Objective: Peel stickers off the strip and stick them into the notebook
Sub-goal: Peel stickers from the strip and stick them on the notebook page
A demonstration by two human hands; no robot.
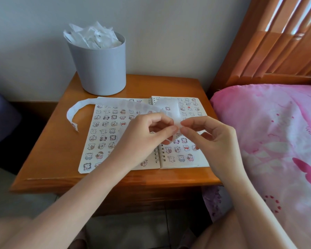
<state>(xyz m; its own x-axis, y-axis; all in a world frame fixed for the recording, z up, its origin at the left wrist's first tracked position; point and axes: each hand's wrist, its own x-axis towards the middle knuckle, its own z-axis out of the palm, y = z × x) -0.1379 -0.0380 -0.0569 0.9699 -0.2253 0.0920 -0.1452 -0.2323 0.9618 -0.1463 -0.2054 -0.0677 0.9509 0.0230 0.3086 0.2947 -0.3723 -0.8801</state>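
Note:
An open spiral notebook [104, 133] lies flat on the wooden nightstand, both pages covered with rows of small cartoon stickers. A long white sticker strip [115, 103] arcs above it from the left, its loose end curling down past the notebook's left edge. My left hand [144, 139] and my right hand [208, 137] meet over the spiral binding, both pinching the strip's near end between thumb and fingertips. Whether a sticker is lifted off the strip there is hidden by my fingers.
A grey bin [100, 69] stuffed with crumpled white backing paper stands at the back of the nightstand [50, 150]. A bed with a pink quilt [276, 137] and a wooden headboard [276, 42] borders the right side. The wall is close behind.

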